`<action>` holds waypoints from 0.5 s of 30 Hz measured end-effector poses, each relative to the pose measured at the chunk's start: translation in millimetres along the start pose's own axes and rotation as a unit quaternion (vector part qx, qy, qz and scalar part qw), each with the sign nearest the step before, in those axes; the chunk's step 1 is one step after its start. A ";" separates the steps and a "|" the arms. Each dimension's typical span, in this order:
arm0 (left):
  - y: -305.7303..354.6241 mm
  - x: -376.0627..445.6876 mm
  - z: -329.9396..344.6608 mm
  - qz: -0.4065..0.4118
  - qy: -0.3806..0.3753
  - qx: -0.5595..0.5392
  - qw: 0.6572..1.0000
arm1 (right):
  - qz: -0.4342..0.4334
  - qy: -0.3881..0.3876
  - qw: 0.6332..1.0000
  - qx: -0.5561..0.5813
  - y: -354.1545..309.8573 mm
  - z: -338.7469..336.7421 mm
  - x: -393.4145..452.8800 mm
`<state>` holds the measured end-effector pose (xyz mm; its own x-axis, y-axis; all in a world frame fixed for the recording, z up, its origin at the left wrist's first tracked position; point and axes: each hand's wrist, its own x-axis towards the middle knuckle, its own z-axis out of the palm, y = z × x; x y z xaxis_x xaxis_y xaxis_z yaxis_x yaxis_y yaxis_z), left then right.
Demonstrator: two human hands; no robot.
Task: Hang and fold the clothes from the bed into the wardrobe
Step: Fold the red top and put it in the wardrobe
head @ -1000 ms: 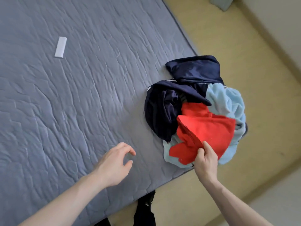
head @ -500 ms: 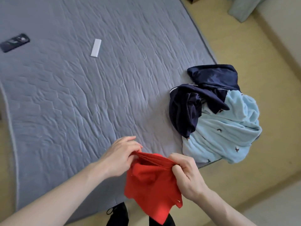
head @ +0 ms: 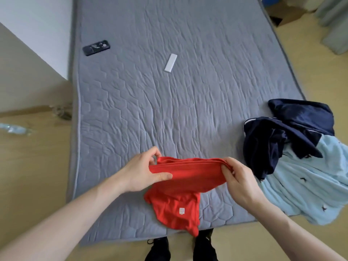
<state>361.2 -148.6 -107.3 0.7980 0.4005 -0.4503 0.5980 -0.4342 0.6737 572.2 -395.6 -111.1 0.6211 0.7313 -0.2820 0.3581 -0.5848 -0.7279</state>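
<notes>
Both hands pinch the bunched top edge of the red garment [head: 185,178] over the near edge of the bed [head: 188,102]: the left hand [head: 140,173] closed on its left end, the right hand [head: 239,180] closed on its right end, the rest hanging down. To fold it well, I would pull that edge taut, shake the layers loose and lay the cloth flat on the mattress first. No container or wardrobe is in view; the navy clothes [head: 282,136] and light blue garment [head: 308,187] lie heaped at the bed's right edge.
</notes>
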 end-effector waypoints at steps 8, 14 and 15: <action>-42.9 -3.0 -27.9 -0.041 0.069 0.027 0.996 | -0.021 -0.026 0.998 -0.048 -18.8 23.7 32.2; -38.5 -16.8 -17.4 -0.012 0.067 -0.005 0.998 | 0.013 -0.028 0.978 -0.208 -14.3 39.9 40.9; -35.5 -19.5 -17.3 -0.013 0.062 -0.005 0.998 | 0.008 -0.027 0.972 -0.233 -10.4 43.4 39.0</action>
<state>323.1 -127.0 -112.3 0.7671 0.5077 -0.3921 0.6167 -0.4156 0.6685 562.4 -345.8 -141.6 0.5959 0.7305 -0.3335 0.6330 -0.6829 -0.3646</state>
